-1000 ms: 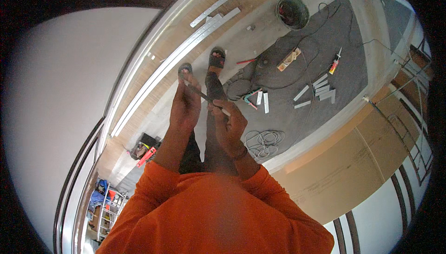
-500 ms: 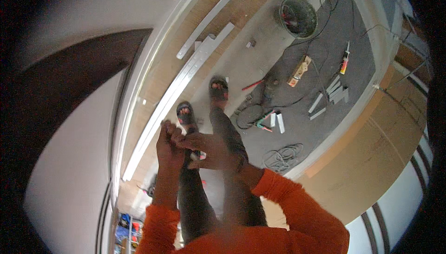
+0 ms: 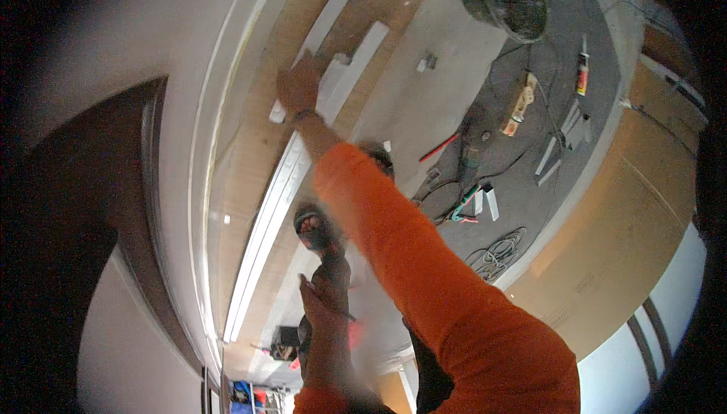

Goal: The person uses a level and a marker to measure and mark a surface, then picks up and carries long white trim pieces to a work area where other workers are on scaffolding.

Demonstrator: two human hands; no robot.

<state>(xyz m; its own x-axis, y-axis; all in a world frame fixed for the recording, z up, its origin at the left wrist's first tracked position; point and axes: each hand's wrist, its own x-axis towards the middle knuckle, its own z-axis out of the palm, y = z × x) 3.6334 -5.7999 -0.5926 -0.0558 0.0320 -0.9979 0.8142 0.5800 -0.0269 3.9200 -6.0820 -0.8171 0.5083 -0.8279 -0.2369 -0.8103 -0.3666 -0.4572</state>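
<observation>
My right hand [image 3: 298, 90] reaches forward over the near end of a long white strip [image 3: 333, 9] on the floor. Its fingers are blurred and partly hidden, so whether they grip the strip is unclear. Just beside it lie more long white strips [image 3: 276, 206], side by side, with a small greyish piece [image 3: 342, 58] on top. Closer to me, my left hand [image 3: 322, 306] hovers low by my shin, fingers stretched out. A thin dark shape shows at its edge, too blurred to name.
A dark bucket [image 3: 515, 5] stands at the far right. On the grey mat lie a yellowish wooden block [image 3: 519, 104], a sealant tube [image 3: 582, 73], a red stick [image 3: 439, 147], short white offcuts [image 3: 491, 203] and a coiled cable [image 3: 501, 255]. Large cardboard [image 3: 613, 225] lies to the right.
My hands were together in front of my shins. The right one has moved forward to the white strips, while the left has dropped back toward me. My view has shifted slightly.
</observation>
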